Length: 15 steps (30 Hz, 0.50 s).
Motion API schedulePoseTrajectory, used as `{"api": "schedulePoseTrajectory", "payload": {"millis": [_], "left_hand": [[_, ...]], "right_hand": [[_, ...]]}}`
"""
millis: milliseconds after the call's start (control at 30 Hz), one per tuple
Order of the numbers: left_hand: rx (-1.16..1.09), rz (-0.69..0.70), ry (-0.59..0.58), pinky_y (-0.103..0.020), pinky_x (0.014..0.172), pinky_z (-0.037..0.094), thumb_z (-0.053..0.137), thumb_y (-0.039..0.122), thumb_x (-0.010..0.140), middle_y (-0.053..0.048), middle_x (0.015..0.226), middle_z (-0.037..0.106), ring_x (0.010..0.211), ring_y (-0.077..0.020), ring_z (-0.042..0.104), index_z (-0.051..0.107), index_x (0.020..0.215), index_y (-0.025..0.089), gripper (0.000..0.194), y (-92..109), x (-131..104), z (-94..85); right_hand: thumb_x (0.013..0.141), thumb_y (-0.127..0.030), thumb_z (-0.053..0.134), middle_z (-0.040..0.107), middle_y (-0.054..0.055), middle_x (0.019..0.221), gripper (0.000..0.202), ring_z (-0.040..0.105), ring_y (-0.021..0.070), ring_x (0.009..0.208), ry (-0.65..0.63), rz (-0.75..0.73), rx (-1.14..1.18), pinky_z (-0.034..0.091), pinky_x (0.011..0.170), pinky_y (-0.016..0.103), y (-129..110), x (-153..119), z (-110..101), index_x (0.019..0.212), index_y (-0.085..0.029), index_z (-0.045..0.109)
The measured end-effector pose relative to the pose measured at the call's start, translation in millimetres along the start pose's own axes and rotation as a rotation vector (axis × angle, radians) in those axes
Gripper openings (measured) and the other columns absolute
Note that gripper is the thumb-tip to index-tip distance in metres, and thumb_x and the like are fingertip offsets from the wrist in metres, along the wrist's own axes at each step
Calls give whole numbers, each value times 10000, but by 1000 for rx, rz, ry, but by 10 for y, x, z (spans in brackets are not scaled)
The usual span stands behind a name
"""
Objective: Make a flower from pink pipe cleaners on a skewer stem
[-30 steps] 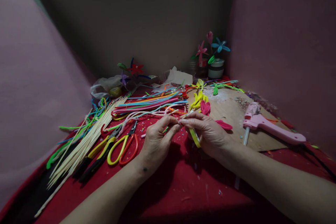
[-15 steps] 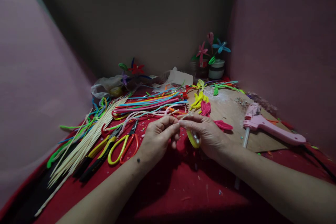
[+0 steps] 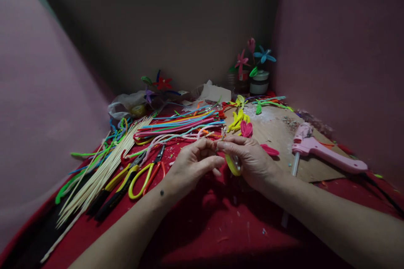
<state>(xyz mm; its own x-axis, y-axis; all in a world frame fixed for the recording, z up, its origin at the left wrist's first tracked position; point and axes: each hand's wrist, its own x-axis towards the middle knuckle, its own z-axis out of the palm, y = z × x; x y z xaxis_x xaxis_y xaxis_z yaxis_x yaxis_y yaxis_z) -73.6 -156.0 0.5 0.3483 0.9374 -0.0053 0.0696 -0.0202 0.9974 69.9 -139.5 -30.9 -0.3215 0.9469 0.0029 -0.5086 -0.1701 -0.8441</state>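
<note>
My left hand and my right hand meet above the red cloth, fingertips nearly touching. In my right hand is a small pair of scissors or snips with a yellow handle; its exact form is mostly hidden by the fingers. A thin, pale piece sticks up at the right fingertips, too small to make out. The left thumb and fingers curl towards it, and whether they pinch anything is hidden. Beyond the hands lie yellow pipe-cleaner loops and a pink loop.
A pink glue gun rests on cardboard at the right. To the left are wooden sticks, black-yellow pliers, scissors and coloured pipe cleaners. Pipe-cleaner flowers stand behind.
The left thumb has moved away from the right fingertips, and the left fingers have loosened a little. The pale piece at the right fingertips now points more upright.
</note>
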Motion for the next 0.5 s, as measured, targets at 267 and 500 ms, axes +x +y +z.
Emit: {"api": "schedulePoseTrajectory", "payload": {"millis": [267, 500], "left_hand": [[35, 10, 118, -198, 468, 409, 555, 245, 787, 21, 566, 559, 419, -69, 510, 539, 702, 123, 149, -48, -16, -16], [-113, -9, 48, -148, 438, 372, 550, 236, 805, 13, 555, 592, 378, -43, 507, 535, 710, 121, 150, -66, -2, -40]], "right_hand": [[661, -316, 705, 655, 15, 698, 201, 573, 121, 625, -71, -45, -163, 414, 567, 241, -31, -26, 12, 813, -185, 705], [687, -294, 678, 663, 21, 772, 221, 589, 139, 739, -97, -110, -260, 428, 682, 270, -53, -7, -23, 883, -196, 705]]}}
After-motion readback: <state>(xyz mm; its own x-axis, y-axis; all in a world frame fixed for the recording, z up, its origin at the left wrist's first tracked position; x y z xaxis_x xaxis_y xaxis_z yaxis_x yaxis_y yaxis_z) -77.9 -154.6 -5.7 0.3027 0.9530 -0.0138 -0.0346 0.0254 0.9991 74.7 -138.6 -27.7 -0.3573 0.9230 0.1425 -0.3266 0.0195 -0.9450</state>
